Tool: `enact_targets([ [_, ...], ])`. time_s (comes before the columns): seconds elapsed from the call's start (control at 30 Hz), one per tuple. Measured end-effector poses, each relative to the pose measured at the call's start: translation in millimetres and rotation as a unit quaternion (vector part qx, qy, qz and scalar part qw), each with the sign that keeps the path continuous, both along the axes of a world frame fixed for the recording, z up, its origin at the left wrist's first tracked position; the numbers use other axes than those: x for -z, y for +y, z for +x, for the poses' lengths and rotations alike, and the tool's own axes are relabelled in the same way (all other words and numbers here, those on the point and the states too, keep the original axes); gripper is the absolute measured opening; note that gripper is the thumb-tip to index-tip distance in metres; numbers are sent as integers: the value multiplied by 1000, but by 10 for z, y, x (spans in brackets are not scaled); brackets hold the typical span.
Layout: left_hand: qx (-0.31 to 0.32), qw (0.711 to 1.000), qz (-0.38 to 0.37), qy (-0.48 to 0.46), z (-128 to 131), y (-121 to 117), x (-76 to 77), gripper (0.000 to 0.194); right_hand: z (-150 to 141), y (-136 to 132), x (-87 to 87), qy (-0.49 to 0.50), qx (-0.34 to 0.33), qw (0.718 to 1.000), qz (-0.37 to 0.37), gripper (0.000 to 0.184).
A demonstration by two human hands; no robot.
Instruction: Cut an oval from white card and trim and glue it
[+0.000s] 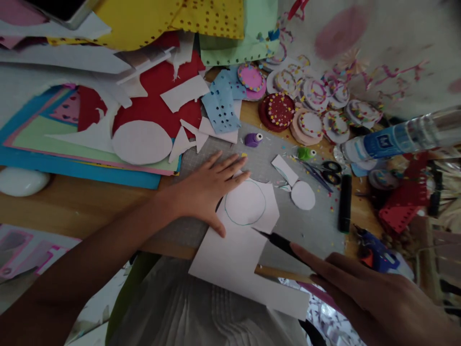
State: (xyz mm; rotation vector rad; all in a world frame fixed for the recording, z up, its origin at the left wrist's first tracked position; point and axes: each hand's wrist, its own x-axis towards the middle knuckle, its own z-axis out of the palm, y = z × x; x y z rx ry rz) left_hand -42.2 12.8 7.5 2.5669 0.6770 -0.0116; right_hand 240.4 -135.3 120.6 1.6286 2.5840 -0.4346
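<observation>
My left hand [211, 187] lies flat with fingers spread, pressing the upper left of a white sheet [230, 254]. A circle [245, 203] is drawn on that sheet in a thin green line. In my right hand [374, 293] is a craft knife [283, 242] with a black handle. Its thin blade points left and meets the sheet just below the drawn circle. The sheet's lower part hangs over the table edge. A small white disc [303, 195] and a cut white strip [284, 169] lie to the right, on the grey cutting mat [298, 226].
Scissors [331, 173], a black marker [345, 203], a purple punch [253, 140] and a green punch [306, 153] lie around the mat. Decorated round pieces [313, 91] crowd the back right near a bottle [389, 139]. A glue gun [378, 250] rests at right; coloured sheets [82, 163] are stacked left.
</observation>
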Motion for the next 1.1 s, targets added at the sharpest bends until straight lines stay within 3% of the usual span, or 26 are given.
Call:
enact_targets([
  [0.13, 8, 1000, -21, -1, -48, 45, -15, 138, -107, 6, -19, 53, 29, 998, -30, 52],
  [0.3, 7, 1000, -10, 0, -53, 39, -14, 133, -489, -38, 161, 129, 63, 987, -74, 49],
  [0.43, -9, 1000, 5, -1, -17, -18, -4, 130, -646, -55, 235, 127, 69, 985, -96, 47],
  [1.1, -22, 1000, 11, 15, 24, -65, 3, 131, -616, -107, 229, 94, 84, 989, -82, 48],
])
